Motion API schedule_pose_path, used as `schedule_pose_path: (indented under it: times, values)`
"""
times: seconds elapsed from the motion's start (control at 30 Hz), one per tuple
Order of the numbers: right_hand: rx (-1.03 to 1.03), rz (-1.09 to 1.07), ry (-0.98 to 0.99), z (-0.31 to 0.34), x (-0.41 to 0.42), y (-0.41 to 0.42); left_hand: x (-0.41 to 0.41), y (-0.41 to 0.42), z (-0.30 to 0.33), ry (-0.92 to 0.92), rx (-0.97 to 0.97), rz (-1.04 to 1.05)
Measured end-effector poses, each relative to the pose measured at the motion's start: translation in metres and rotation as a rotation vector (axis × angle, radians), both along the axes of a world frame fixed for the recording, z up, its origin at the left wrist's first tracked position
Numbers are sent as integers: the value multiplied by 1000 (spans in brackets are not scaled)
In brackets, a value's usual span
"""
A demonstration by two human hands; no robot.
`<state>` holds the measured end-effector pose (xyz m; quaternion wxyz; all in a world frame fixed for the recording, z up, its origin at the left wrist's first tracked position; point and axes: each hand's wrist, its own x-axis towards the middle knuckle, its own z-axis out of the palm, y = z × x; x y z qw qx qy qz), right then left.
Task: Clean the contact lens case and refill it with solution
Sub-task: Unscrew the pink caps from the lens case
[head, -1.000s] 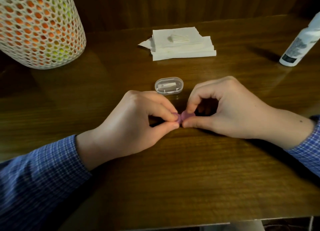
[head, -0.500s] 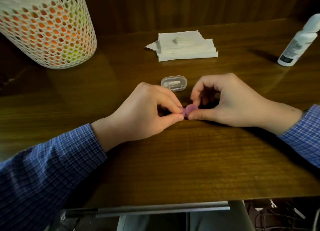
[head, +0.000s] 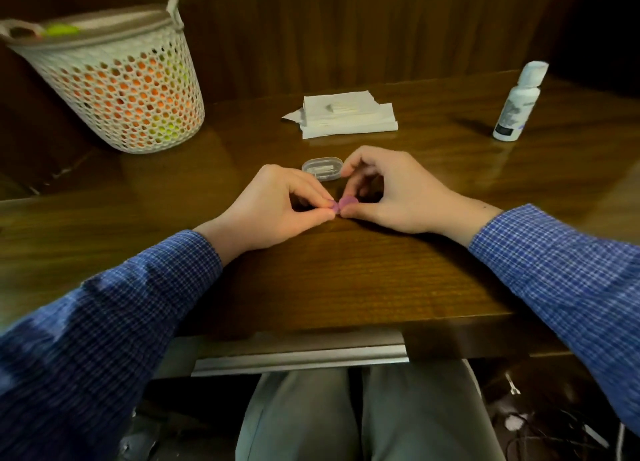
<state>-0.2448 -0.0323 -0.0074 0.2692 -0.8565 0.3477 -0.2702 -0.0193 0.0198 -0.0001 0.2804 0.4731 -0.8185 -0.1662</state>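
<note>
A small pink contact lens case (head: pixel 343 204) rests low over the wooden table (head: pixel 346 280), pinched from both sides. My left hand (head: pixel 277 207) grips its left end between thumb and forefinger. My right hand (head: pixel 391 194) holds the right end the same way, its fingers curled over it. Most of the case is hidden by my fingertips. A white solution bottle (head: pixel 517 104) stands upright at the far right of the table, well away from both hands.
A clear oval plastic box (head: pixel 322 169) lies just behind my hands. A stack of white tissues (head: pixel 346 119) sits further back. A white perforated basket (head: pixel 117 86) with orange and green contents stands at the far left. The table's front edge is near my lap.
The view has pulled back and tilted down, so the table edge and my lap show. Both hands keep their pinch on the pink case in the same spot.
</note>
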Motion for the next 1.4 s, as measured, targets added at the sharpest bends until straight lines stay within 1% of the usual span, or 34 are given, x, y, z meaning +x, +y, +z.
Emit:
schedule_pose_path:
  times: [0.17, 0.3, 0.43, 0.53, 0.73, 0.87, 0.93, 1.03, 1.27, 1.4]
  values:
    - [56, 49, -22, 0, -2, -1, 0, 1, -2, 19, 9, 41]
    - [-19, -21, 14, -5, 1, 1, 0, 3, -5, 26, -12, 47]
    - [0, -44, -34, -8, 1, -2, 0, 1, -5, 36, -11, 46]
    - [5, -27, -55, -8, 1, -4, -1, 1, -7, 35, -28, 33]
    - [59, 30, -34, -4, -2, -5, 1, -3, -7, 44, -40, 2]
    - [8, -44, -5, -5, 2, -1, 1, -5, -6, 55, -36, -18]
    - [21, -60, -24, -5, 2, -2, 2, -8, -5, 55, -26, -31]
    - [34, -44, -46, -4, 1, -4, 3, -12, -4, 53, -8, -62]
    - [91, 45, -22, 2, -2, -9, 7, -20, -4, 65, 8, -126]
    - [72, 10, 5, 1, 0, -11, 6, -25, -3, 43, -15, -159]
